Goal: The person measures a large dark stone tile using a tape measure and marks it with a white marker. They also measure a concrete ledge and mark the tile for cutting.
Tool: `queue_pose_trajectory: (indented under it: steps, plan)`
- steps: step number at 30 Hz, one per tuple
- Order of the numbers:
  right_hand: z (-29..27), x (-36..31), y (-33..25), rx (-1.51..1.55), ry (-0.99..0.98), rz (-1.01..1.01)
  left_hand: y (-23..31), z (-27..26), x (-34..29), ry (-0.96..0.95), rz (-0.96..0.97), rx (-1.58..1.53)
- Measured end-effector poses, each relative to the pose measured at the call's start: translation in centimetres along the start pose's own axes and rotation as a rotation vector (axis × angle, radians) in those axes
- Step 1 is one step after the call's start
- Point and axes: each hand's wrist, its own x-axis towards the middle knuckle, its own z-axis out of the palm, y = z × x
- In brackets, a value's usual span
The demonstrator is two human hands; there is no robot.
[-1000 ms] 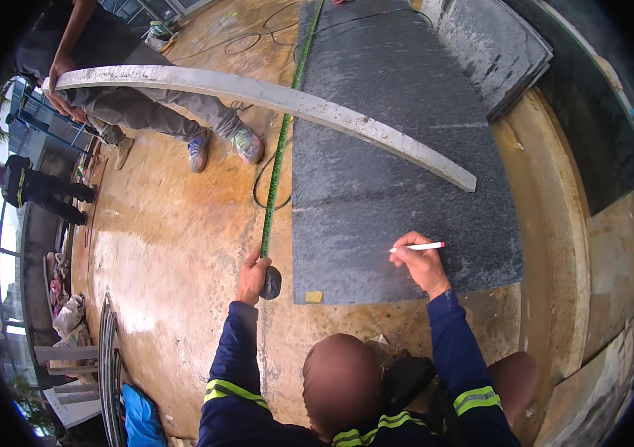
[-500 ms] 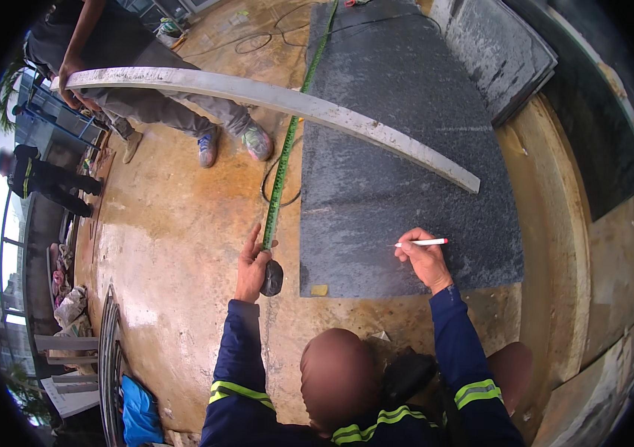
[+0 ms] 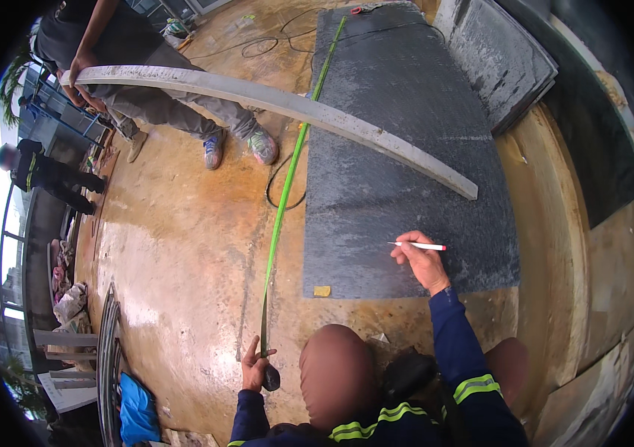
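My left hand (image 3: 254,366) is closed around the black case of a tape measure (image 3: 271,378), low in the view near my knees. Its long green blade (image 3: 286,195) stretches away from me beside the left edge of a dark grey stone slab (image 3: 406,190), and its far end lies over the slab's far part. My right hand (image 3: 423,264) pinches a white marker pen (image 3: 427,246) with a red end, just above the slab's near part. A long pale bar (image 3: 280,97), seen bent, crosses over the blade and slab.
A co-worker's hand (image 3: 82,67) grips the bar's left end. Another person (image 3: 45,175) stands farther left. A yellowish block (image 3: 322,291) sits at the slab's near left corner. Stacked slabs (image 3: 499,56) lean at the right; a black cable (image 3: 268,45) lies on the wet floor.
My left hand has drawn the tape measure back toward me, and the blade's far end has come into view. My right hand with the marker has barely moved.
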Motion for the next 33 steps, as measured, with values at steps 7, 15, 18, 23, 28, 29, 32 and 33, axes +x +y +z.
queue_pose_trajectory:
  steps: [7, 15, 18, 23, 28, 29, 32, 33]
  plan:
    - [12.5, 4.3, 1.2, -0.370, -0.056, -0.044, 13.0, -0.6, -4.8, -0.320, -0.159, 0.386]
    - [24.3, 7.6, 4.9, -0.163, 0.232, 0.068, 19.1, -1.2, -14.0, -0.387, -0.299, 0.184]
    - [25.2, 4.9, 2.8, 0.127, 0.185, 0.124, 19.1, -2.1, -18.5, -0.374, -0.378, 0.188]
    - [27.3, -0.2, -2.0, 0.506, 0.325, 0.287, 21.3, -4.7, -26.5, -0.430, -0.513, 0.056]
    - [29.1, -10.4, -7.0, 0.408, 0.318, 0.442, 25.1, -6.3, -34.3, -0.400, -0.635, 0.106]
    - [29.8, -13.4, -8.2, 0.405, 0.268, 0.480, 26.0, -6.3, -35.7, -0.358, -0.630, 0.005]
    - [32.8, -23.7, -12.0, 0.224, -0.103, 0.533, 28.6, -5.5, -38.0, -0.296, -0.636, -0.003]
    - [33.0, -26.9, -13.4, 0.211, -0.226, 0.594, 29.2, -5.0, -38.1, -0.325, -0.594, 0.042]
